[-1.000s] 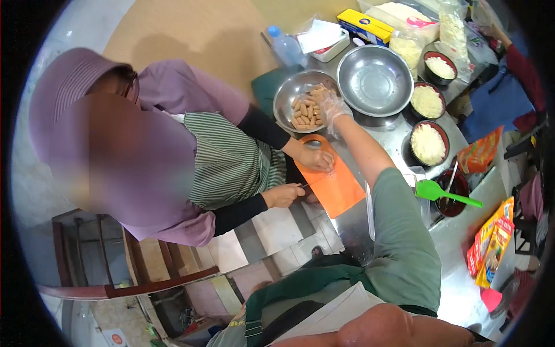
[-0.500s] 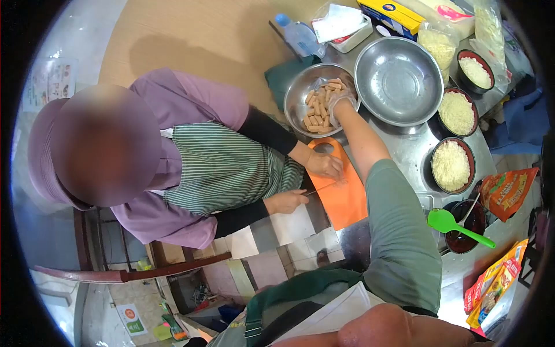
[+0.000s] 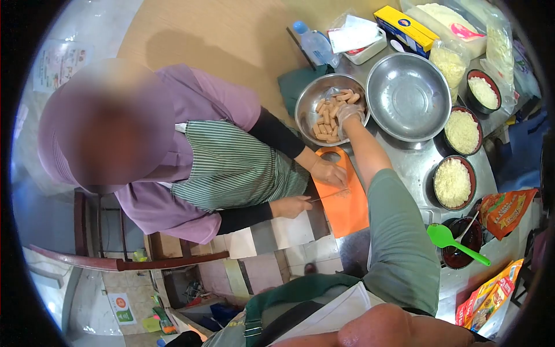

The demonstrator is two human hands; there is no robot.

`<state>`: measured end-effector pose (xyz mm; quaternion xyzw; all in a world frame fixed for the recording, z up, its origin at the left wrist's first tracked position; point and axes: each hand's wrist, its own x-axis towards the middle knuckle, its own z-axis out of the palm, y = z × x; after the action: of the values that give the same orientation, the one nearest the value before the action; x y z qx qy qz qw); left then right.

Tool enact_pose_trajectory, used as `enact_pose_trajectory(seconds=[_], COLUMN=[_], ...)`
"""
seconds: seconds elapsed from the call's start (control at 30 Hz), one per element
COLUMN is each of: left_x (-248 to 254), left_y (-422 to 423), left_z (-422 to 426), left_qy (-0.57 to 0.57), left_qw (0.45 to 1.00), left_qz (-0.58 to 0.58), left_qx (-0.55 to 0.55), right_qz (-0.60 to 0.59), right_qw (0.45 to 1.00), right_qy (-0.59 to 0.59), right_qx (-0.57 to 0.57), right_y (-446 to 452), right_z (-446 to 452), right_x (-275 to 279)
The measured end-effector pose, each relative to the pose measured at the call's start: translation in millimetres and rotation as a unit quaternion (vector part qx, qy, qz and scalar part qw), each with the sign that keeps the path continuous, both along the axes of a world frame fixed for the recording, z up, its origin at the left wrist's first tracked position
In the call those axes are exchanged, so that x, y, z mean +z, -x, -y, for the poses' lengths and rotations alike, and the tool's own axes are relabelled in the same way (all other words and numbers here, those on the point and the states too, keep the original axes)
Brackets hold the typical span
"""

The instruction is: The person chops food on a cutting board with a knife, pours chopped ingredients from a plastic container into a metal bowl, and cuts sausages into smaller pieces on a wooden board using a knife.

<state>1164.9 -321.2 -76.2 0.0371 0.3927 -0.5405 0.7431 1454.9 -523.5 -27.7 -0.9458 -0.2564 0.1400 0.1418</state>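
My right hand (image 3: 350, 117), in a clear plastic glove, reaches into a steel bowl (image 3: 302, 109). Its fingers curl down among cut sausage pieces (image 3: 328, 118) at the bowl's right side, closed on some of them; the fingertips are partly hidden. My left hand is out of view. Just below the bowl, a co-worker's two hands are over an orange cutting board (image 3: 350, 217), one near its handle hole and the other on a thin knife (image 3: 329, 195). Against the bowl's right rim stands a wide steel basin (image 3: 407, 95).
A co-worker (image 3: 231, 156) in a striped apron stands at the left. Black bowls of shredded white food (image 3: 455, 183) line the right side. A green spatula (image 3: 458, 244) lies across a dark bowl (image 3: 471, 234). A yellow-blue box (image 3: 406, 27) sits at the back.
My view has shifted, so the table and bowls appear slightly lower. My right hand remains at the sausage pieces, with only a small change in its pose. The co-worker's hands stay at the board.
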Motion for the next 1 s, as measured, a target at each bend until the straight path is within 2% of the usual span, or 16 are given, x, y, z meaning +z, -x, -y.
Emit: enact_pose_trajectory(seconds=[0.03,0.1,0.2,0.27,0.3,0.37,0.4,0.43,0.53,0.63,0.8,0.83,0.87,0.93,0.97,1.0], left_x=[7.4,32.6,21.1,8.8,8.8,19.7,15.5,9.8,-3.7,-25.0,-31.1,-32.4,-34.5,2.8,9.7,12.5], left_y=[-0.8,-8.0,-16.4,219.5,317.9,438.2,459.6,466.2,477.1,476.0,453.0,454.4,455.5,436.0,429.8,429.1], left_z=[6.1,27.8,31.7,32.7,38.3,53.6,51.7,47.0,42.8,46.1,53.0,56.2,57.8,64.9,68.1,71.8], left_qy=[0.0,-0.323,-0.262,-0.294,-0.329,-0.394,-0.427,-0.46,-0.555,-0.644,-0.691,-0.687,-0.685,-0.684,-0.688,-0.691], left_qw=[1.0,0.907,0.929,0.913,0.895,0.853,0.828,0.802,0.718,0.63,0.584,0.576,0.568,0.592,0.583,0.573], left_qz=[0.002,0.205,0.189,0.203,0.214,0.234,0.246,0.257,0.28,0.285,0.256,0.262,0.266,0.264,0.251,0.237], left_qx=[0.002,-0.176,-0.182,-0.196,-0.215,-0.25,-0.266,-0.281,-0.314,-0.328,-0.342,-0.357,-0.371,-0.334,-0.353,-0.372], right_qz=[0.001,-0.001,-0.011,0.011,0.054,0.014,-0.027,-0.323,-0.281,-0.46,-0.531,-0.26,0.055,-0.26,-0.516,-0.491], right_qw=[1.0,0.999,0.999,0.977,0.997,0.989,0.959,0.757,0.665,0.55,0.416,0.679,0.831,0.687,0.48,0.537], right_qy=[-0.001,-0.026,-0.031,-0.16,-0.009,-0.143,-0.279,-0.524,-0.683,-0.646,-0.733,-0.686,-0.547,-0.676,-0.709,-0.675], right_qx=[-0.031,-0.024,-0.015,-0.141,0.056,0.014,-0.03,-0.219,-0.114,-0.26,-0.089,-0.011,0.081,0.06,-0.026,-0.12], right_y=[11.9,-1.3,-0.4,-13.7,-13.8,-20.4,-26.1,-13.3,-44.3,-7.4,3.9,10.5,20.0,39.0,49.9,77.1], right_z=[10.7,-2.2,2.8,-10.8,-0.1,4.7,4.9,10.3,3.4,39.3,80.8,91.9,102.5,123.7,135.0,138.7], right_x=[24.9,0.2,13.1,-7.5,8.6,-6.6,-13.8,-4.7,-76.9,12.0,6.6,-4.7,-14.9,-7.5,5.4,31.6])
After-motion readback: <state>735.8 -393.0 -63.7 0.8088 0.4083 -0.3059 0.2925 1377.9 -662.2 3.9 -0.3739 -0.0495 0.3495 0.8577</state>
